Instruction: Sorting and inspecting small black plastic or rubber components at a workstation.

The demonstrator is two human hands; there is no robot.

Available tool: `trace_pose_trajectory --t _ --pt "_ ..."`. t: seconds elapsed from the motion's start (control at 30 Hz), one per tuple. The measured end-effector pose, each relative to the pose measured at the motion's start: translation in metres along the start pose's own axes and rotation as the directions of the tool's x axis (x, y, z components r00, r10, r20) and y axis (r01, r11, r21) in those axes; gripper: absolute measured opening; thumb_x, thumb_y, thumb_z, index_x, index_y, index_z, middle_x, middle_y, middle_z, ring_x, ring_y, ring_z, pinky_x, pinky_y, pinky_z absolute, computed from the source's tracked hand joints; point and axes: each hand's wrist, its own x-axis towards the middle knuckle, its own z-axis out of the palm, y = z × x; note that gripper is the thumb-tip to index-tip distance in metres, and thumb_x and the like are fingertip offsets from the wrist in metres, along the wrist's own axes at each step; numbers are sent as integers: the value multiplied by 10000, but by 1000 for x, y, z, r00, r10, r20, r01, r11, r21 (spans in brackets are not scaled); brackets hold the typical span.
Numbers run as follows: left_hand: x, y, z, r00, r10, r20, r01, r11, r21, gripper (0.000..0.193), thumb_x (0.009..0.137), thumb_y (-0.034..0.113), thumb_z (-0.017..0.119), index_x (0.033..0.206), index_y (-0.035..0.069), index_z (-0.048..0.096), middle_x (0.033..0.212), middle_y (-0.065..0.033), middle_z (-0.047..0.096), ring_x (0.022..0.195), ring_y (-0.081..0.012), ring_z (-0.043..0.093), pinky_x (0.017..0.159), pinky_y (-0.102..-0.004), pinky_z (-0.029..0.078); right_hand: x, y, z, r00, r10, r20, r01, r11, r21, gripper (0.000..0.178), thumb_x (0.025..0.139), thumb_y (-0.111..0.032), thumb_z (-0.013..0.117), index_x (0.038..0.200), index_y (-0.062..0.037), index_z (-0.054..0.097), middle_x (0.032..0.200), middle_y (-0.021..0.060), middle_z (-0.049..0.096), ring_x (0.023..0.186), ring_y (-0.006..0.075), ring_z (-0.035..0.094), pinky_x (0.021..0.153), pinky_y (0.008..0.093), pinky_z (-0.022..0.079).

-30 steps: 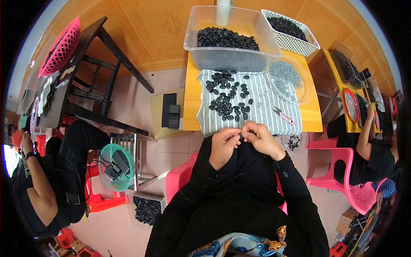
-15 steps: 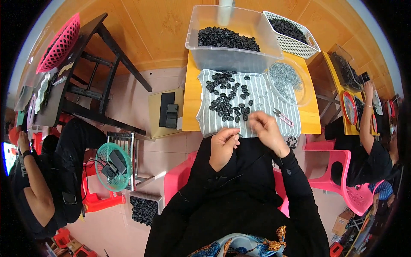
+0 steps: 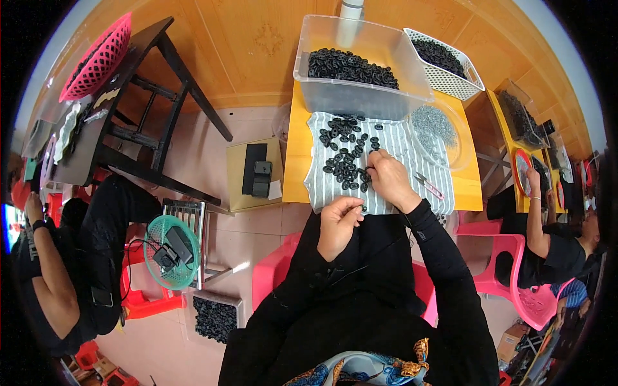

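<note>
Black oval pieces [image 3: 343, 168] with openings in them lie loose on a grey-and-white striped cloth [image 3: 402, 161]. My left hand [image 3: 339, 226] is at the cloth's near edge, thumb and fingers pinched, with a small dark piece [image 3: 364, 208] at the fingertips. My right hand [image 3: 393, 181] reaches over the cloth to the right side of the loose pieces. Its fingers are drawn together on a black oval piece [image 3: 369, 169], partly hidden by the fingertips. Right of that hand lies a small pair of pink-handled snips [image 3: 432, 188].
A clear bin [image 3: 367, 96] of black pieces stands behind the cloth, beside a white basket [image 3: 473, 80]. A round clear tray [image 3: 465, 151] holds small silvery parts. People sit at both sides, near a dark table [image 3: 84, 151] and a pink chair [image 3: 515, 257].
My right hand has moved forward from beside my left hand to the black pieces, and its fingers have closed there. My left hand stays pinched near the cloth's edge.
</note>
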Motion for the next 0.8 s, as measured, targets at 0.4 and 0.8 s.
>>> trace_pose_trajectory --t 0.4,0.8 --pt "0 -11 3 997 -64 40 61 996 62 146 864 17 581 995 -15 635 778 -29 623 638 -82 583 551 -196 448 -66 14 -24 987 -59 -150 41 992 -117 36 698 -32 581 707 -15 550 729 131 517 673 324 572 597 415 476" --pt "-5 -4 16 997 -76 26 76 997 -18 144 857 10 582 984 -19 642 788 -38 629 639 -84 580 553 -189 436 -90 23 -22 921 243 -303 -191 963 193 80 769 -88 644 777 -9 636 766 151 526 718 351 562 621 427 451"
